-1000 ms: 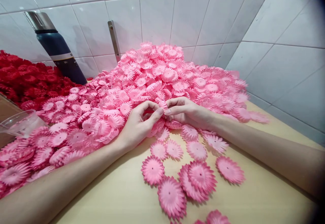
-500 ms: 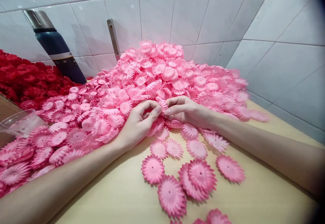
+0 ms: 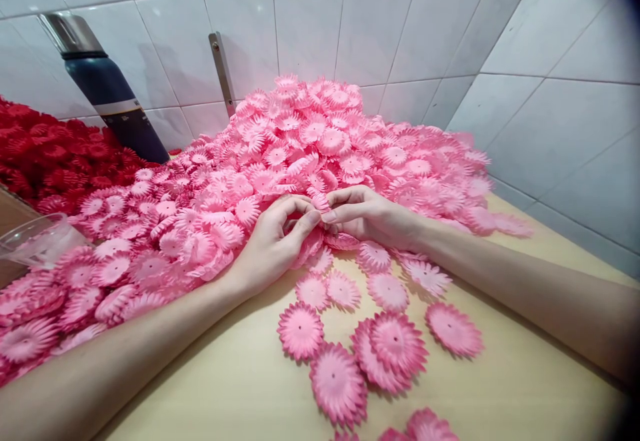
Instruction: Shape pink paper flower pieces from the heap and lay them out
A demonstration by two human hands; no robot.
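Note:
My left hand [image 3: 278,235] and my right hand [image 3: 369,217] meet at the front of a tall heap of pink artificial flower petals [image 3: 325,141]. Thumb and forefinger of each are pinched together, the tips nearly touching. Between them is a small pink flower petal piece [image 3: 320,202] with a fringed edge, partly covered by the fingers. How many layers it has I cannot tell. More petals lie right beneath both hands. Nearer to me, round pink petals with darker edges [image 3: 339,385] and small centre holes lie loose on the table [image 3: 210,387].
Red petals [image 3: 60,154] are heaped at the left. A dark blue bottle [image 3: 115,101] with a metal cap stands behind them. A clear plastic cup [image 3: 45,244] lies by a cardboard box edge [image 3: 15,217]. White tiled walls [image 3: 310,27] close off the back and right.
Both hands stay almost in place, still pinching the petal piece, with only a slight shift of the fingers. The view has tilted very slightly.

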